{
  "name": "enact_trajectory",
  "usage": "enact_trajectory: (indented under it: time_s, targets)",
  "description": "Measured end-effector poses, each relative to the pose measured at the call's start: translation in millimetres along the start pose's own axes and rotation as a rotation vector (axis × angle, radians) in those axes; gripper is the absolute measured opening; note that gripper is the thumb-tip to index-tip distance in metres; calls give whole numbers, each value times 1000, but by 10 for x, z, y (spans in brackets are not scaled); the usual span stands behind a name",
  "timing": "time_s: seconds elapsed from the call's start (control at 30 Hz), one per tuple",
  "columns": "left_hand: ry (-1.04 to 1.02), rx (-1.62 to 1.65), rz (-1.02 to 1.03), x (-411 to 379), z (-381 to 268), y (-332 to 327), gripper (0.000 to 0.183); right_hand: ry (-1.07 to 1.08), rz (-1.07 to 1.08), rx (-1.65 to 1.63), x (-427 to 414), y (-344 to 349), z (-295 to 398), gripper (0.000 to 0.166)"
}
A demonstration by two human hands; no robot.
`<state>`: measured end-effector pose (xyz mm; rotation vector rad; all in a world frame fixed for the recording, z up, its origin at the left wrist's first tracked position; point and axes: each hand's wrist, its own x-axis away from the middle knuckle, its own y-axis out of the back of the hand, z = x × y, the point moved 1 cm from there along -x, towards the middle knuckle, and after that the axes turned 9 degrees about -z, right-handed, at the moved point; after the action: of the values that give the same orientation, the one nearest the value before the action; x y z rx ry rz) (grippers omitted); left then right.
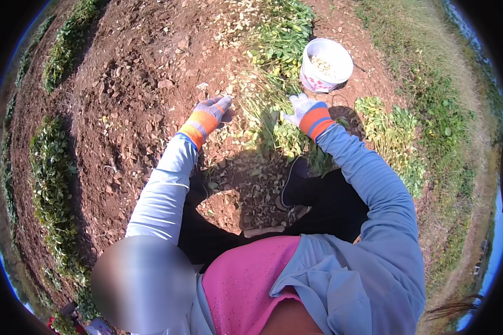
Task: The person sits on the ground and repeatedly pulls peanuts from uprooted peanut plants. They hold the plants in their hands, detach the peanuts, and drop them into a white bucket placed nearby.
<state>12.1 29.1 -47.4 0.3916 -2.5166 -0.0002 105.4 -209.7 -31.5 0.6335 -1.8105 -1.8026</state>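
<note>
Both hands wear grey knit gloves with orange and blue striped cuffs. My left hand (214, 113) is over the soil at the left side of a heap of pulled peanut plants (260, 104); its fingers are bent and partly hidden, so its hold cannot be told. At the heap's right side is my right hand (304, 109), fingers spread towards the leaves, with nothing seen in it. Just beyond the right hand stands a white plastic bucket (312, 81) with a red pattern, and peanuts (322, 65) lie in it. More peanuts in their shells (234, 21) show at the heap's far end.
Another bunch of pulled plants (392, 134) lies to the right, beside a grassy strip (448, 113). Stony reddish soil (130, 104) spreads to the left, with rows of leafy plants (52, 192) further out. My dark shoes (295, 182) rest on the ground close to the heap.
</note>
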Motion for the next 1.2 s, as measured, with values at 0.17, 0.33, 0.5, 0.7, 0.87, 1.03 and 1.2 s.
enact_trajectory:
  time_s: [0.17,0.33,0.5,0.7,0.87,1.03,1.2]
  targets:
    - [-73,65,1,-26,13,-134,30,18,68,71,-17,-31,93,44]
    - [23,118,-188,54,-45,-284,34,56,54,63,40,22,316,40]
    - [19,190,-134,29,24,-205,27,79,28,67,35,-11,329,39]
    - [94,266,20,50,25,-154,16,83,-40,36,-12,27,194,33]
    - [-86,-69,-21,49,72,-185,15,85,-87,52,-26,93,144,35]
    - [-337,-672,-9,21,26,-181,14,132,22,14,-35,32,61,46]
    - [-156,-305,218,123,16,-148,17,218,78,-15,-66,-199,-69,47]
